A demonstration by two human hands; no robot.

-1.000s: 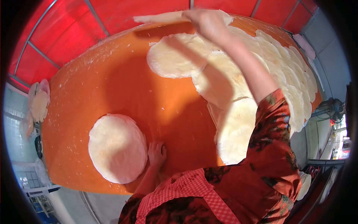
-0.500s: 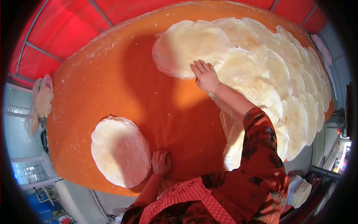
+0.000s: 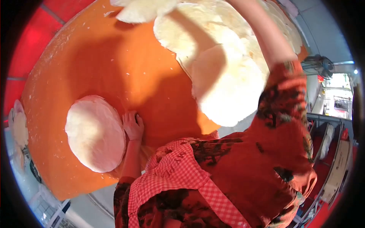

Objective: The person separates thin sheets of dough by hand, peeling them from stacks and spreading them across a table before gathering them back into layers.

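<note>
My left hand (image 3: 133, 127) rests flat on the orange cloth-covered table (image 3: 114, 64), its fingers touching the right edge of a stack of round, pale flatbreads (image 3: 95, 133). My right forearm (image 3: 266, 34) reaches up and away over a spread of overlapping thin flatbreads (image 3: 224, 79); the hand itself is cut off by the top of the frame. One more thin flatbread (image 3: 142, 9) shows at the top edge, seemingly raised above the table, and what holds it is hidden.
The table's near edge curves along the bottom left. A red tarp wall (image 3: 30, 41) stands behind the table at left. More pale dough pieces (image 3: 19, 127) hang at the far left. A fan (image 3: 317, 62) and shelves (image 3: 330, 140) stand to the right.
My right hand has lifted off the spread flatbreads and gone up out of the frame. The view has tilted down and closer. My left hand stays beside the stack.
</note>
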